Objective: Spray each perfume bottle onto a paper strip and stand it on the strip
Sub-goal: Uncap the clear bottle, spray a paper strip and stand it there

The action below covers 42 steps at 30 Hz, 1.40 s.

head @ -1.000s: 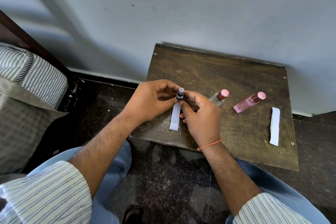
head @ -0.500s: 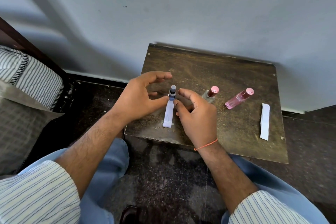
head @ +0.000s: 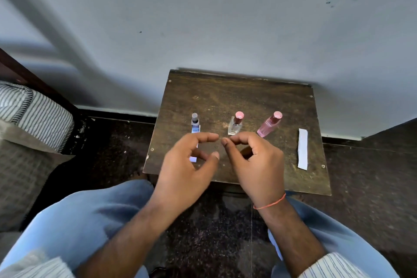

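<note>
A small blue bottle with a grey cap (head: 195,123) stands upright on the far end of a white paper strip (head: 193,159), most of which my left hand hides. A clear bottle with a pink cap (head: 236,123) stands to its right. A pink bottle (head: 269,124) leans further right. A second paper strip (head: 302,149) lies flat near the table's right edge. My left hand (head: 188,171) and my right hand (head: 255,165) hover over the table's near half, fingers curled apart, holding nothing.
The small dark wooden table (head: 237,95) stands against a pale wall. A striped cushion (head: 33,115) lies at the left. The floor (head: 372,176) is dark and speckled. My knees in blue trousers fill the bottom of the view.
Both hands have let go of the blue bottle and drawn back toward me. The bottle now stands alone on its strip. The camera has tilted up.
</note>
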Tool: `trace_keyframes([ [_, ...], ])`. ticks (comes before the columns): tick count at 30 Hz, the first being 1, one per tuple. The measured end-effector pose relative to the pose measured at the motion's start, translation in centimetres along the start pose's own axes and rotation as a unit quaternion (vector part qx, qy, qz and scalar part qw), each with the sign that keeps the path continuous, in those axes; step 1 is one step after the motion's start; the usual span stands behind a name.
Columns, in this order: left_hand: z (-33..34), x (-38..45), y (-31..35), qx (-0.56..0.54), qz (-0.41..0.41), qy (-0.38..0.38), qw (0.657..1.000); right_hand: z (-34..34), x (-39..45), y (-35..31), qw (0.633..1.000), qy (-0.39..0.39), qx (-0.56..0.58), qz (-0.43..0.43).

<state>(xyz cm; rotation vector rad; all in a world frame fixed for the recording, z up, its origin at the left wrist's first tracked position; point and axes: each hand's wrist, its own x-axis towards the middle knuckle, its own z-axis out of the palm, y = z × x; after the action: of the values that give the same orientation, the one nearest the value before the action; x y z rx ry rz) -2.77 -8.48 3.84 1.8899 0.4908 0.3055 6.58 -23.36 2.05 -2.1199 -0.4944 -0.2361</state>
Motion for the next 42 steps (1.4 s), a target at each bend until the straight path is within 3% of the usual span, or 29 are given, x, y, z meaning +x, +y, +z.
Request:
trace_keyframes([
  [4, 2.7, 3.4, -1.2, -0.017, -0.07, -0.077, 0.994, -1.1, 0.9, 1.2, 0.999, 0.011, -0.04, 0.025],
  [9, 5.3, 6.8, -2.5, -0.08, -0.133, -0.086, 0.984, -1.1, 1.8, 2.3, 0.996, -0.038, -0.059, 0.054],
  [19, 5.7, 8.2, -3.7, -0.03, -0.07, -0.112, 0.991, -0.7, 3.4, 2.6, 0.992, -0.102, -0.029, 0.068],
  [23, 5.4, 8.1, -4.2, -0.012, -0.063, -0.116, 0.991, -0.7, 3.7, 2.5, 0.992, -0.101, -0.016, 0.073],
  [31, 4.6, 7.6, -4.8, 0.005, 0.019, -0.169, 0.985, -1.4, 4.6, 2.8, 0.995, -0.103, -0.004, -0.013],
  [37, 3.9, 7.4, -4.3, 0.024, 0.075, -0.16, 0.984, -1.5, 5.0, 2.9, 0.994, -0.1, 0.021, -0.041],
  [42, 3.5, 7.3, -4.1, 0.038, 0.082, -0.148, 0.985, -1.9, 5.5, 2.8, 0.989, -0.107, 0.098, -0.006],
])
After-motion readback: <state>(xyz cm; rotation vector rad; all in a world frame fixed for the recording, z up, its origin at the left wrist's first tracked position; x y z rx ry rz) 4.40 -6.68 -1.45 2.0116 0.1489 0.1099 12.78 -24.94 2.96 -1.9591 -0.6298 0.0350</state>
